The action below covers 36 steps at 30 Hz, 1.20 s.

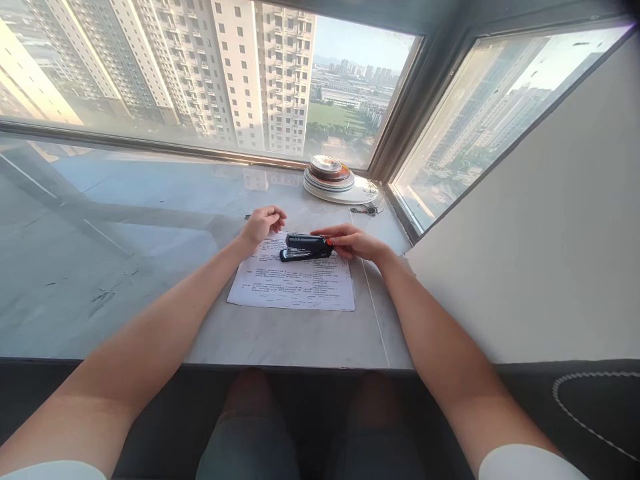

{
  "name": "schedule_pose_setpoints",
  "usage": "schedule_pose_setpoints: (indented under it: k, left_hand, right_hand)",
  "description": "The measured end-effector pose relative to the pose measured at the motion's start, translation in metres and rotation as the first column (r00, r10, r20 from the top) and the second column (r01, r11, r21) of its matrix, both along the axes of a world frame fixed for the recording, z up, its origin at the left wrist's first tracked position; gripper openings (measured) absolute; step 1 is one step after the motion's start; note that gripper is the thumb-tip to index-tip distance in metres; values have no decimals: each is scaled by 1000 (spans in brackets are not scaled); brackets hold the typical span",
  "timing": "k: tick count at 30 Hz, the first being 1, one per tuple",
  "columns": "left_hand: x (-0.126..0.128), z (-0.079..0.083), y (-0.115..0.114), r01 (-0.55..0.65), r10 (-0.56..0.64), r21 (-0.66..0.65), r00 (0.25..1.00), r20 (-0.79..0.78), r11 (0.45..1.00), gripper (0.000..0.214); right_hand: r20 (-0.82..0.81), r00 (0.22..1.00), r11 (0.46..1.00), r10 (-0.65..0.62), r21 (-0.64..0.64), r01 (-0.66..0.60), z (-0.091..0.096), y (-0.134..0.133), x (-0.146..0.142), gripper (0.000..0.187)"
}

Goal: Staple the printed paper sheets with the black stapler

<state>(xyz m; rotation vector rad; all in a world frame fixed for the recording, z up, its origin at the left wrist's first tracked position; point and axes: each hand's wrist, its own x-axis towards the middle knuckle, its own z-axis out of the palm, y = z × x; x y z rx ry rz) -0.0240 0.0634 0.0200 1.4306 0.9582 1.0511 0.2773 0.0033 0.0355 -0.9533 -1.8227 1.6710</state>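
A black stapler (pixel 305 246) lies on a printed sheet of paper (pixel 293 283) on the grey stone windowsill (pixel 150 267). My right hand (pixel 353 241) rests at the stapler's right end, its fingers closed on it. My left hand (pixel 263 222) hovers just left of the stapler at the paper's top left corner. Its fingers are curled in loosely and I see nothing in them.
A stack of plates (pixel 333 179) stands at the back right corner by the window. A small dark item with a cord (pixel 369 211) lies in front of the plates. A white wall (pixel 540 233) bounds the sill on the right. My knees (pixel 300 413) show below the sill's front edge.
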Motion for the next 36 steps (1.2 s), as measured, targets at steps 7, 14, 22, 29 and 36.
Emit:
schedule_pose_setpoints:
  k: [7,14,22,29,36]
  left_hand:
    - [-3,-1,2,1,3,-46,996,87,999,20]
    - [-4,-1,6,-19,28,-62,987,156,998,26]
    - [-1,0,4,-22,26,-29,990,138,999,21]
    - [-4,11,-2,-108,80,77,950,303,991,13]
    - [-3,6,2,233,-134,-245,921,365,941,50]
  right_hand:
    - [-17,1000,991,9,-134,-11,10,0,2,67]
    - [19,988,988,-151,-25,152,11,-5,-3,58]
    - [184,942,777,-281,620,110,0,-13,-39,48]
    - [-81,883,552,-462,753,358,-8,-16,-47,34]
    - [-56,848,192,-526,964,183,-13,-7,-46,39]
